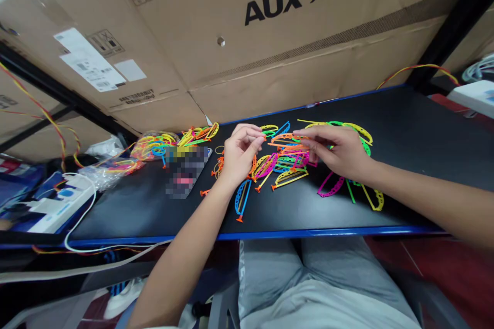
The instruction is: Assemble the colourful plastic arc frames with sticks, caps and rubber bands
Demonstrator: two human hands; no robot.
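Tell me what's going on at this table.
Someone seated at a black table is handling colourful plastic toy bows. The right hand appears to grip an orange bow; the left hand is pinched beside it, its hold unclear. More bows lie loose around the hands, with a phone to their left.

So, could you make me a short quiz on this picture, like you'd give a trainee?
1. Which is nearer the phone: the left hand or the right hand?
2. True or false: "AUX" is printed in red on the cardboard box.
3. What colour is the tip of the blue toy arrow beside the left forearm: (a) green, (b) orange, (c) white?

Key: 1. the left hand; 2. false, it is black; 3. b.
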